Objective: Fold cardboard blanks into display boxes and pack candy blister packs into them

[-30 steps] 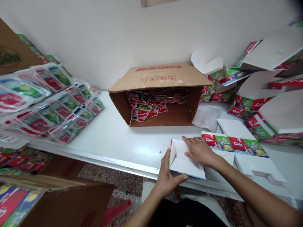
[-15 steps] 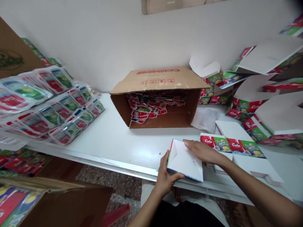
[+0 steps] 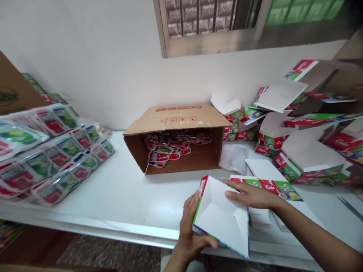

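A small printed carton (image 3: 219, 215) with a white inside is tilted over the table's front edge, its open side facing me. My left hand (image 3: 190, 230) is wrapped around its left side, thumb along the lower edge. My right hand (image 3: 249, 193) grips the upper right edge, with the thumb on the white inside and the fingers behind. Just beyond the right hand lie flat printed carton blanks (image 3: 268, 186) with Cola pictures, stacked on the table. A brown cardboard box (image 3: 177, 117) lies on its side behind, its opening holding many red and green sachets (image 3: 167, 153).
Strips of drink sachets (image 3: 61, 151) lie piled at the left. Several folded cartons (image 3: 312, 151) with raised white flaps are heaped at the right. A clear plastic bag (image 3: 234, 158) sits beside the brown box, scissors (image 3: 350, 207) at the far right. Behind is a wall with a barred window (image 3: 204, 19).
The carton has been tipped further toward me, so more of its inside shows. My right hand now clasps its edge with the thumb inside. The view has tilted up, showing more window.
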`<state>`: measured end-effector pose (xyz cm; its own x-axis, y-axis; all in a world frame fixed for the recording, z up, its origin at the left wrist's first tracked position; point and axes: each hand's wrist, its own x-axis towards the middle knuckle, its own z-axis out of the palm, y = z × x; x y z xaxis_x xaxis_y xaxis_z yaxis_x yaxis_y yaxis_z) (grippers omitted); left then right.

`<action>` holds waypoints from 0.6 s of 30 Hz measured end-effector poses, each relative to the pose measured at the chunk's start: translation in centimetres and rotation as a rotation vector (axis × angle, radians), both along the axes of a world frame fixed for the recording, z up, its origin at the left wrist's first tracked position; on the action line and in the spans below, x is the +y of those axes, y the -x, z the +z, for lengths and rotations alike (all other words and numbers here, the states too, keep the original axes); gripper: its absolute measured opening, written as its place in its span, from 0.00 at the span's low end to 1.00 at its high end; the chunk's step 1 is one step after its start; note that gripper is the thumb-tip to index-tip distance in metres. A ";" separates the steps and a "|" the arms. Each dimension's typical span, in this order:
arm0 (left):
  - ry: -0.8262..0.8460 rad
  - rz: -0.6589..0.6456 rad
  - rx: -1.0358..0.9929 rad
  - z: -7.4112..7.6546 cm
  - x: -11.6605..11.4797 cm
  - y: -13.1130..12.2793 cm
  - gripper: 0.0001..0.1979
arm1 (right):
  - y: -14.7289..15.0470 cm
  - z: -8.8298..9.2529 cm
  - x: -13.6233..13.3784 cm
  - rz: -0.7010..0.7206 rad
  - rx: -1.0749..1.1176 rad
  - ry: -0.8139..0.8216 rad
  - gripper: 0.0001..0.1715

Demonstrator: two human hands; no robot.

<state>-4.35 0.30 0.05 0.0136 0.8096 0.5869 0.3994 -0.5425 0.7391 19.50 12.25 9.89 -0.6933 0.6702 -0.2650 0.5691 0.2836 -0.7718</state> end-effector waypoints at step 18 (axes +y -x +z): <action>-0.036 0.231 0.371 -8.1 2.2 -1.2 0.32 | -6.8 18.2 14.7 -0.599 -0.316 -1.753 0.35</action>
